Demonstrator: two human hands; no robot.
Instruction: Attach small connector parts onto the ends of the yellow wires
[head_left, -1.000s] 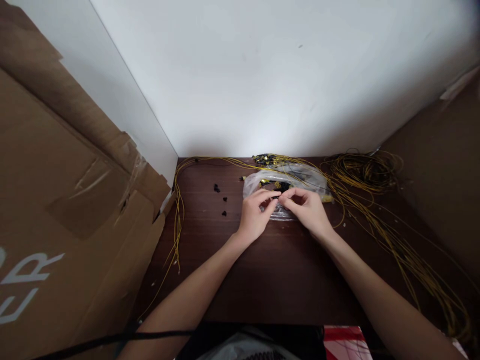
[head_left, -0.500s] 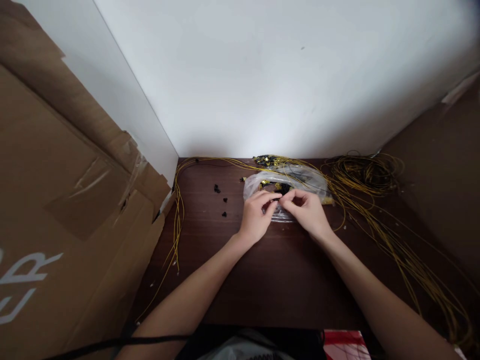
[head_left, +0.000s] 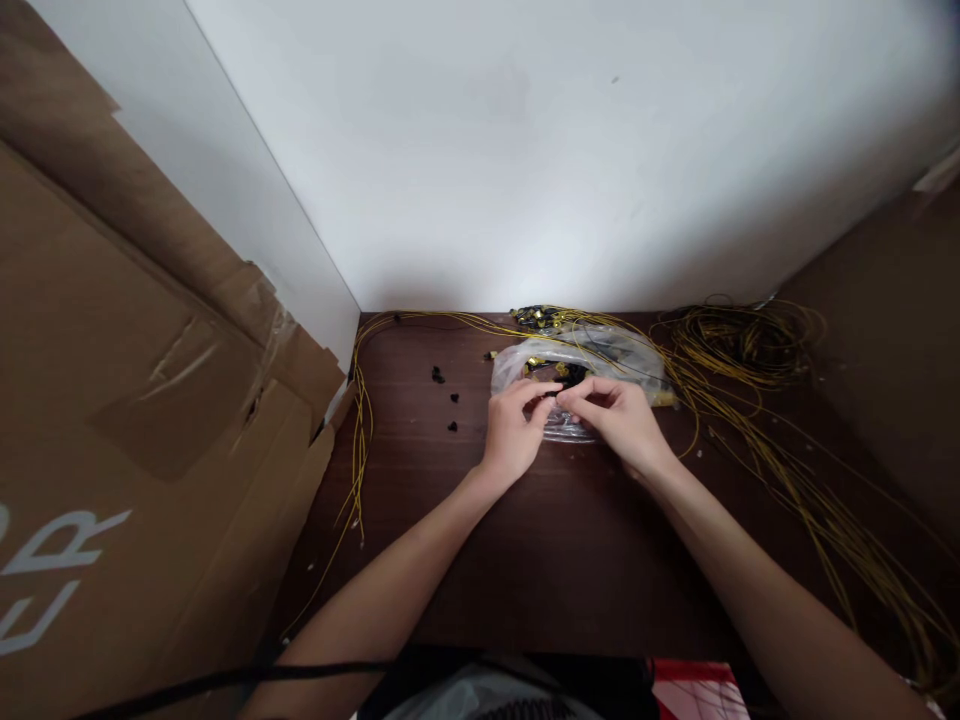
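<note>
Part, small and dark.

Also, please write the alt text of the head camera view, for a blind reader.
Left hand and right hand come together, fingertips close, over a plastic bag on a dark brown table; what they pinch is unclear. Small black pieces lie left, yellow wires behind and right.

Brown cardboard, white lettering; white wall; yellow-black cables; dark reddish-brown tabletop.
</note>
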